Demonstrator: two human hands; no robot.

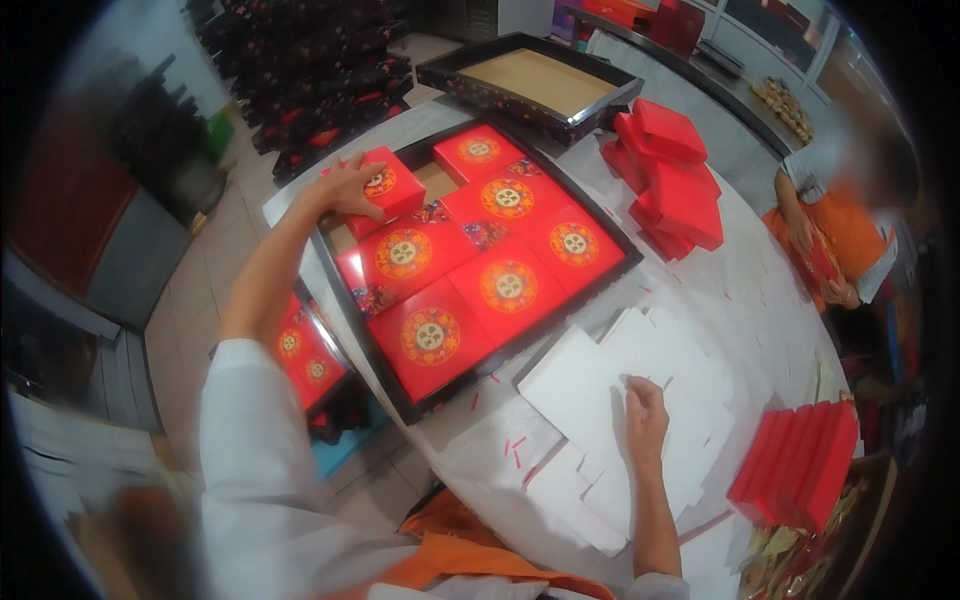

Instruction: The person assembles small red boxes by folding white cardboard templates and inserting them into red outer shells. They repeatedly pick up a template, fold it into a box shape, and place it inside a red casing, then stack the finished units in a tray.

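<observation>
A red box with a round gold-and-orange emblem is gripped from above by my left hand, fingers spread over its top and near side. It sits tilted at the far left corner of a black-rimmed tray. Several similar red boxes fill the rest of the tray, with small dark patterned pieces between them. My right hand is over a spread of white flat cards, its fingers curled closed. Whether anything small is inside them is hidden.
Plain red boxes lie piled right of the tray; more red boxes stand in a row at the near right. An empty black tray sits behind. Dark patterned trays are stacked beyond the table. A co-worker handles something red at right.
</observation>
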